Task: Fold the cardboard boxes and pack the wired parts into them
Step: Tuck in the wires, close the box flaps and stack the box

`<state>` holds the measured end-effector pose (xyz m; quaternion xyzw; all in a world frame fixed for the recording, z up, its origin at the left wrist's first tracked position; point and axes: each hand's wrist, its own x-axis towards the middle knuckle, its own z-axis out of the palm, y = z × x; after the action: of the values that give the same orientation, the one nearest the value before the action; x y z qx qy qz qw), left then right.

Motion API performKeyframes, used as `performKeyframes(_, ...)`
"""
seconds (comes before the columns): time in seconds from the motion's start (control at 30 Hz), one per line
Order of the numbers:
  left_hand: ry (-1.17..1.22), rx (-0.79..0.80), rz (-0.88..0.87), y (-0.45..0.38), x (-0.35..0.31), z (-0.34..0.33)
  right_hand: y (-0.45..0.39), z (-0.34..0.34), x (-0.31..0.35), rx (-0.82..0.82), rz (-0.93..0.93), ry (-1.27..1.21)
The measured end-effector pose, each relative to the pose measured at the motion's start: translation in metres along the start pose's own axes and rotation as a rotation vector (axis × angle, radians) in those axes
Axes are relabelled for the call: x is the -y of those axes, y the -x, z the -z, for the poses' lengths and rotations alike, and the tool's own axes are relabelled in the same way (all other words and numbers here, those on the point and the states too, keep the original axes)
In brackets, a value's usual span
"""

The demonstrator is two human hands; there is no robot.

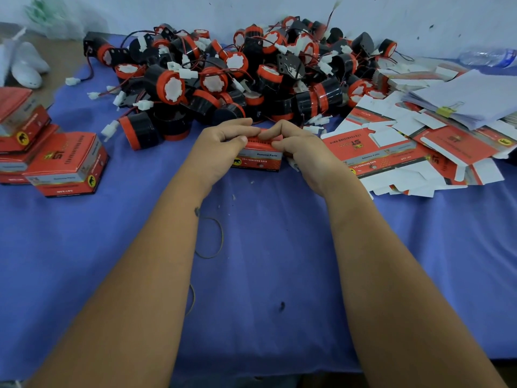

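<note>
I have the red box (258,159) between my left hand (221,152) and right hand (305,155), fingertips of both pinching its top flap; its sides are hidden

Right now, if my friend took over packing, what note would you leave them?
Left hand and right hand: both have a grip on the red box at table centre, pressing its top shut.
Wired parts: piled behind the box.
Flat boxes: heaped on the right.
Done: closed boxes stacked on the left.
Left: finish this box, then fold and fill many more.
</note>
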<state>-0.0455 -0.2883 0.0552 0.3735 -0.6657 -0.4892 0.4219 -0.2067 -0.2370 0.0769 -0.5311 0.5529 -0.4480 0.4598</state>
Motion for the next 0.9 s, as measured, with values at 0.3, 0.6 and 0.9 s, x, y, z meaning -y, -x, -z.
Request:
performKeyframes(0.3, 0.050, 0.124, 0.041, -0.005, 0.002, 0.006, -0.001, -0.004, -0.002, -0.039, 0.019, 0.103)
performKeyframes(0.6, -0.216, 0.026, -0.059, 0.007, 0.001, -0.008, 0.002, -0.020, -0.020, -0.230, 0.214, 0.375)
performKeyframes(0.9, -0.784, -0.153, -0.315, 0.028, 0.000, 0.004, 0.009, -0.029, -0.021, -0.336, 0.416, 0.720)
